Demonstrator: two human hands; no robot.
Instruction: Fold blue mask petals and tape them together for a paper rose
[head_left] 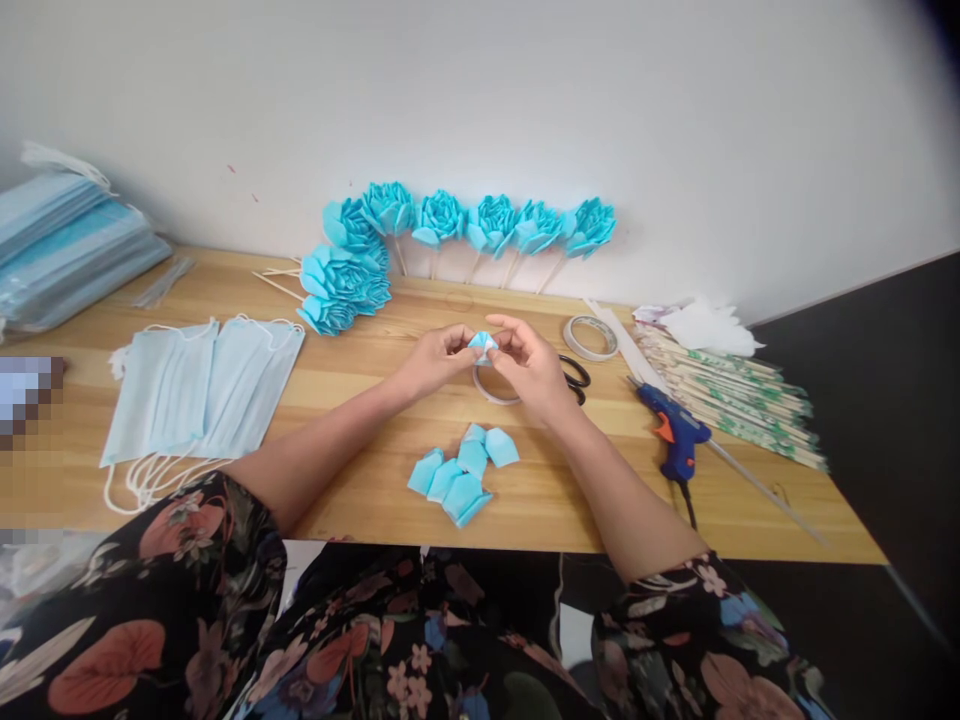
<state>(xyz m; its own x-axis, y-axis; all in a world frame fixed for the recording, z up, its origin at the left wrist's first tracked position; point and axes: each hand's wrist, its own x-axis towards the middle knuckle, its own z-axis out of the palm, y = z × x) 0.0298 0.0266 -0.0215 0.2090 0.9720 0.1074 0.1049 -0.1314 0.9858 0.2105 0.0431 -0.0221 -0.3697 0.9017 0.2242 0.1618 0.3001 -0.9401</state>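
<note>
My feed cuts off the mask bundle (71, 245) between nine and ten o'clock; toward three, my right hand (531, 368) hides part of the black scissors (578, 385).

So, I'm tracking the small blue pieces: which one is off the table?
The blue piece pinched between the left hand and right hand; the loose pieces lie on the table.

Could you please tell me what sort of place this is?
Probably a craft workspace: the wooden table bears blue artificial flowers, a glue gun and several folded blue pieces.
</note>
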